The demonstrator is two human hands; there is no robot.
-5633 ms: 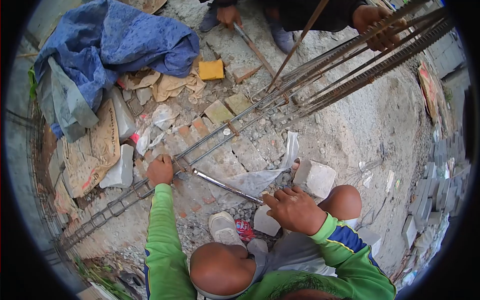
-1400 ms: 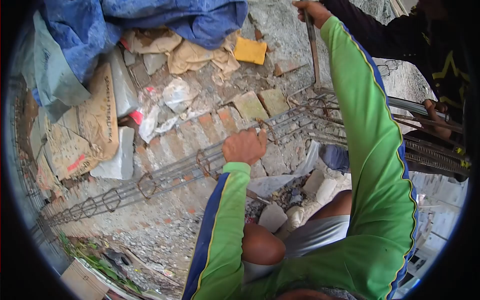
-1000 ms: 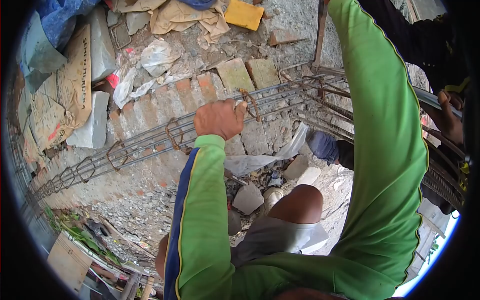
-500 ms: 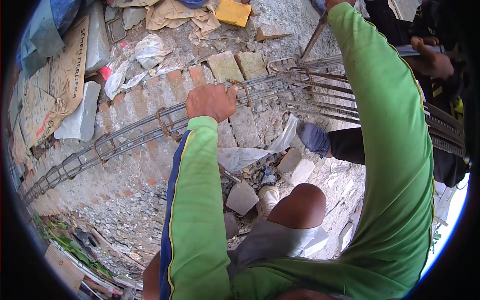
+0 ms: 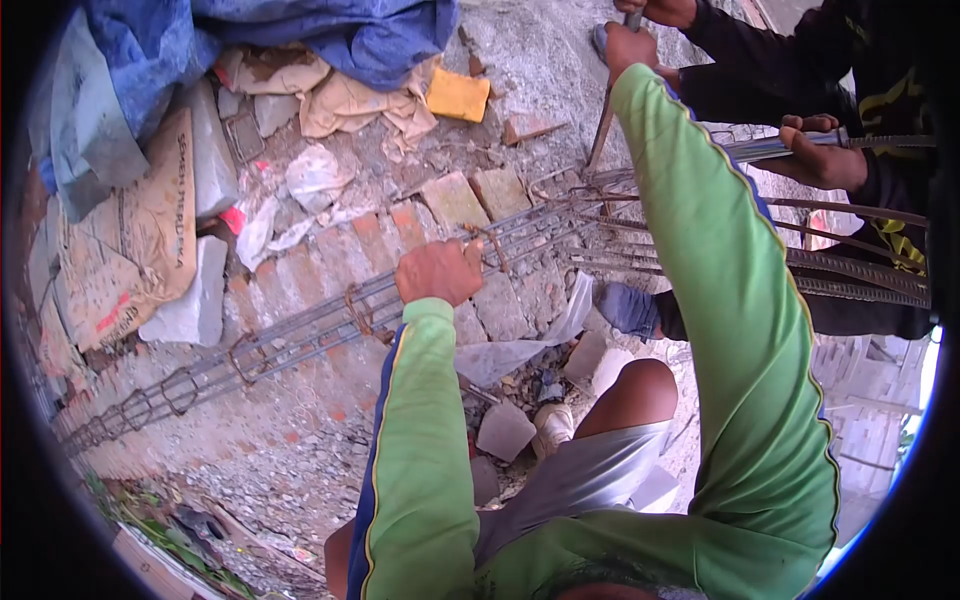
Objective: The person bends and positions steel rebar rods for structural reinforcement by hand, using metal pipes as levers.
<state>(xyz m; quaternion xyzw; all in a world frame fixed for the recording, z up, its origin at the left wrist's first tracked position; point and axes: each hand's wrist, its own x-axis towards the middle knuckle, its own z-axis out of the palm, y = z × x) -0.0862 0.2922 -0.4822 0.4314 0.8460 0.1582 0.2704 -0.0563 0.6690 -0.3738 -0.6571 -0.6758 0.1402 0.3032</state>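
A long rebar cage, thin steel bars tied with rusty stirrups, lies diagonally over the brickwork. My left hand is closed over its upper bars near the middle. Up at the top, my right hand wraps around a metal bar, which slants down to the far end of the cage. Another person's hand is right beside mine at the bar's top. That person's other hand grips a shiny metal pipe at the right. Where the bar's lower tip meets the steel is hard to make out.
Loose ribbed rebars extend to the right, by the other person's shoe. A blue tarp, a cement bag and a yellow block lie at upper left. Broken blocks sit near my foot.
The view has shifted, bringing my right hand, more of the blue tarp and the other person's hands into sight. My left hand keeps its hold on the cage.
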